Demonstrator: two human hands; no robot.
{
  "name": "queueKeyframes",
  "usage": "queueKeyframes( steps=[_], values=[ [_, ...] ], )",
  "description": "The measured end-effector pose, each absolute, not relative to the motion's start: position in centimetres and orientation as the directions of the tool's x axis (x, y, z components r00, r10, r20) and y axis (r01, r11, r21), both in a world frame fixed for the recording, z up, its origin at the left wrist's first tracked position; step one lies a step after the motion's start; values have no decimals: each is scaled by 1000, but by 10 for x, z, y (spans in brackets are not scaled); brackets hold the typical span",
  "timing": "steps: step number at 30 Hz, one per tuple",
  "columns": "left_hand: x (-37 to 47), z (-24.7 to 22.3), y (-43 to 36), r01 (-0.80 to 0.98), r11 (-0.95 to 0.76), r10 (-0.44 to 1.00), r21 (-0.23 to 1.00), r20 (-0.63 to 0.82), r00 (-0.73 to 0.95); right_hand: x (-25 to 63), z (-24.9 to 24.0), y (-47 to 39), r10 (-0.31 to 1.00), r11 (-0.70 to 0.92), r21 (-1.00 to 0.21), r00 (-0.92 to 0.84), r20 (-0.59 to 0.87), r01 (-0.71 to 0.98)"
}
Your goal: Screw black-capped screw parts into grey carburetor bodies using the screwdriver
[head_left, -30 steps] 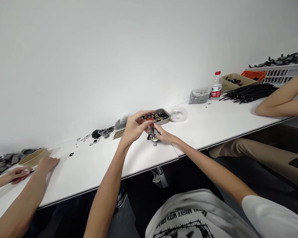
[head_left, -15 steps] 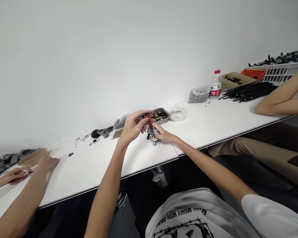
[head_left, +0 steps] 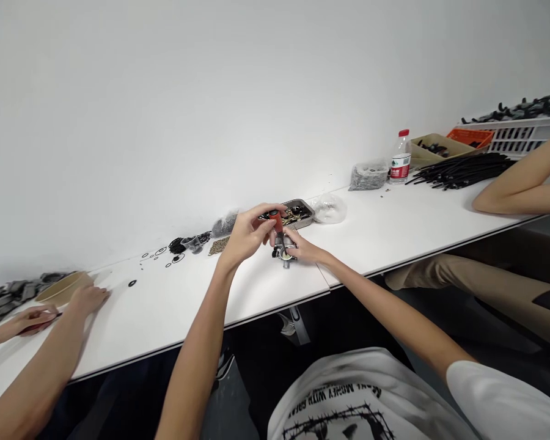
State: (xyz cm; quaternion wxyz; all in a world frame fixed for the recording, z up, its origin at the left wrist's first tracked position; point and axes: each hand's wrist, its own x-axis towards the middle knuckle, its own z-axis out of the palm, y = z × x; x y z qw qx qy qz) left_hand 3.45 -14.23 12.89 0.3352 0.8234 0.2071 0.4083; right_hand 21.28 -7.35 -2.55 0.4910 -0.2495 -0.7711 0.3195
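Observation:
My left hand (head_left: 249, 237) is closed around the red handle of a screwdriver (head_left: 277, 223), which stands nearly upright with its shaft pointing down. The shaft runs to the round opening of a small silver, carburetor-like metal part (head_left: 286, 264) on the white table. Whether the tip touches inside is too small to tell. My right hand (head_left: 305, 250) grips this part from the right side, its fingers partly covering it. Just behind both hands, a metal tray (head_left: 306, 219) holds small brass and black pieces, partly hidden by my left hand.
Left of my hands lie small brass pieces (head_left: 219, 245), a clear cup (head_left: 193, 244) and black rings (head_left: 176, 245). A plastic bag (head_left: 329, 209), a bottle (head_left: 400, 160) and black tubes (head_left: 462, 171) are to the right. Co-workers' arms rest at both sides, one hand (head_left: 89, 299) by a beige bin (head_left: 64, 288).
The view has shifted very slightly. My left hand stays on the screwdriver and my right hand on the metal part, with hardly any movement.

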Motion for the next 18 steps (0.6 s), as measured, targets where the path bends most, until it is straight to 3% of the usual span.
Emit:
queueKeyframes(
  steps=[8, 13, 18],
  values=[
    [37, 124, -141, 27, -705, 628, 709, 605, 489, 214, -29, -70, 690, 682, -728, -390, 610, 67],
    [33, 133, -147, 72, -661, 629, 747, 499, 597, 213, -29, -71, 700, 667, -743, -387, 600, 54],
    [33, 129, -147, 56, -710, 605, 702, 566, 560, 214, -28, -73, 704, 666, -743, -390, 594, 71]
  ],
)
